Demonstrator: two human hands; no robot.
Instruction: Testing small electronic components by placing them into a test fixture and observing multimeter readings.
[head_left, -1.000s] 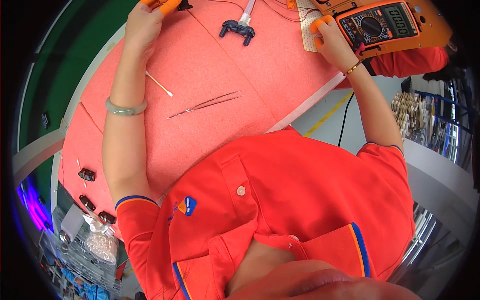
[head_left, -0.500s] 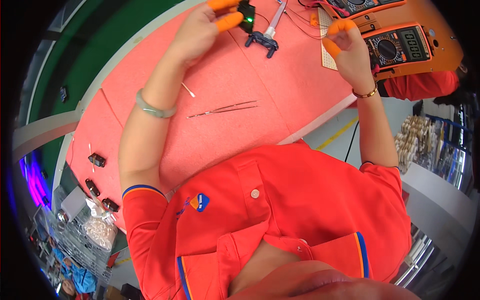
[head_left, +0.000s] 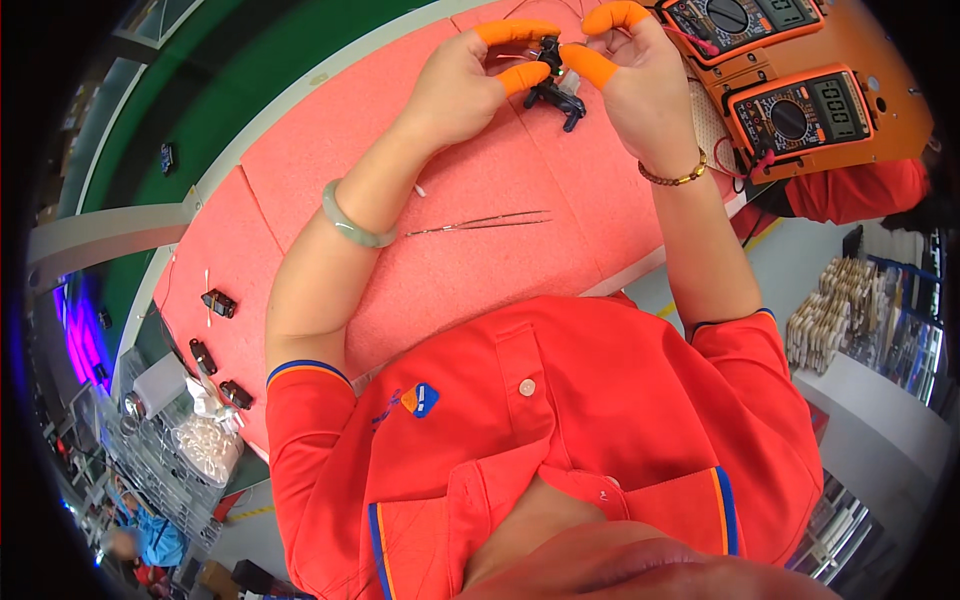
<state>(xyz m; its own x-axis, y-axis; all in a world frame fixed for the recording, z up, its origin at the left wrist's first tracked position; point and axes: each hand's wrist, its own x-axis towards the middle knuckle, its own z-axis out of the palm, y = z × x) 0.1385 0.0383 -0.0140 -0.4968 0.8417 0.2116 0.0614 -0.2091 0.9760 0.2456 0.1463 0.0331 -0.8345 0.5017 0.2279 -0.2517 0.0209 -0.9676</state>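
Beyond the middle of the pink mat (head_left: 400, 300), my left hand (head_left: 452, 90) is closed, its orange finger cots pinching a small black electronic device (head_left: 549, 56). Close against the device's right side is my right hand (head_left: 640, 90), also in orange finger cots, its fingers bent together. Whatever it pinches is too small or hidden to name. Just below the device stands a dark plastic stand or clamp (head_left: 572, 108), partly covered by the hands. Metal tweezers (head_left: 478, 223) lie nearer me on the mat, and the tip of a white cotton swab (head_left: 420, 190) shows beside my left wrist.
Two orange multimeters (head_left: 790, 118) with leads rest on an orange case at the right, beside a perforated board (head_left: 708, 125). Several small black devices (head_left: 218, 303) lie at the mat's left, near a bag of cotton swabs (head_left: 208, 448). Another person's red sleeve (head_left: 858, 195) shows at far right.
My right hand has moved left from beside the multimeters to the device. My left hand has brought the device right and slightly down, over the dark stand. The view has shifted a little.
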